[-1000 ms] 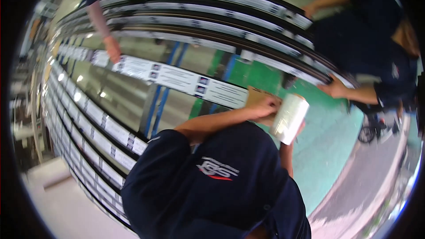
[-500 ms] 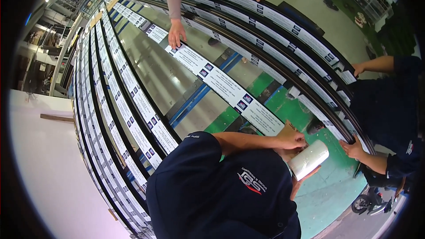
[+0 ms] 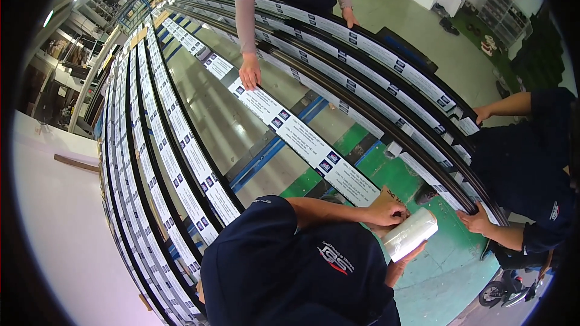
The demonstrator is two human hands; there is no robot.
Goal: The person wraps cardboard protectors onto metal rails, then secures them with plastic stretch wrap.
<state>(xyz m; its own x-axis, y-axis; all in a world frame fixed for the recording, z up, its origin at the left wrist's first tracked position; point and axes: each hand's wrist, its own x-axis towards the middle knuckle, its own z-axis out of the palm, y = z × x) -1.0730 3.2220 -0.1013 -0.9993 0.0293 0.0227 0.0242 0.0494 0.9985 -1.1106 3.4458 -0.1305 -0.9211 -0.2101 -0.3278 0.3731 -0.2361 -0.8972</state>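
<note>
A roll of clear, shiny plastic film lies tilted at the near end of a long profile faced with white printed film. My right hand cups the roll from beneath, its fingers partly behind it. At the roll's upper left end is my left hand, fingers curled in a pinch; what they hold, if anything, is hidden. A brown piece of paper or card sticks up beside that hand at the profile's end. Farther along, a co-worker's hand rests on the same profile.
Long dark profiles with white film lie in rows to the left and right, across blue rack bars. Another co-worker's hand grips the right row's near end. A motorbike stands at lower right.
The view has shifted slightly, so most of the scene sits lower. My hands and the roll appear a little farther left and lower, with the roll still supported from below.
</note>
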